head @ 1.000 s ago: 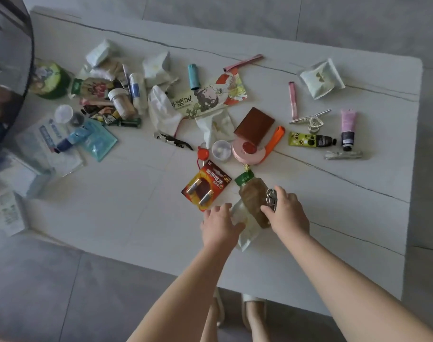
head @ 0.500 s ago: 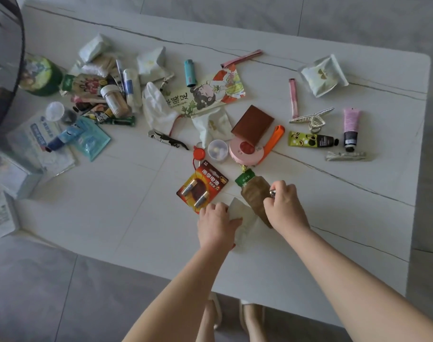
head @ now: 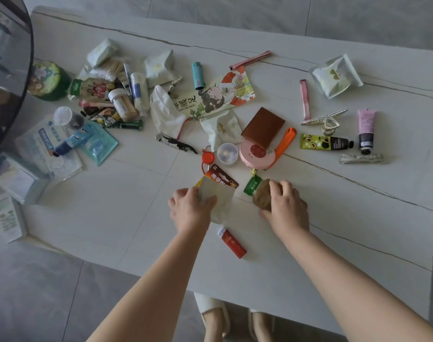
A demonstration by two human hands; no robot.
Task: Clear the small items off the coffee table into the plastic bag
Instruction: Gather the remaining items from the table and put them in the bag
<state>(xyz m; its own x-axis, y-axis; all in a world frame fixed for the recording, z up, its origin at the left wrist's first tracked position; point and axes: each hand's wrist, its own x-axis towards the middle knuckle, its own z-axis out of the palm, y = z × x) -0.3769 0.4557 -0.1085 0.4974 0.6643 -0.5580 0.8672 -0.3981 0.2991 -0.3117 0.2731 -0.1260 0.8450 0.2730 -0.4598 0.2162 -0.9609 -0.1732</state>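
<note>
My left hand (head: 189, 208) pinches the edge of a small clear plastic bag (head: 221, 202). The bag lies flat on the white coffee table (head: 111, 218) and covers part of a red battery pack (head: 222, 178). My right hand (head: 285, 206) is curled over a brown pouch with a green top (head: 258, 193), just right of the bag. A red lighter (head: 231, 243) lies on the table between my forearms, near the front edge.
Small items crowd the far half: a teal lighter (head: 197, 75), a brown square case (head: 263, 127), a pink round case (head: 256, 154), an avocado tube (head: 321, 142), a pink tube (head: 366, 127), a hair clip (head: 326, 119). Packets and a green tin (head: 47, 81) sit left.
My left hand slid the bag up and left over the battery pack, uncovering the red lighter. My right hand shifted onto the brown pouch; the metal piece it held is out of sight.
</note>
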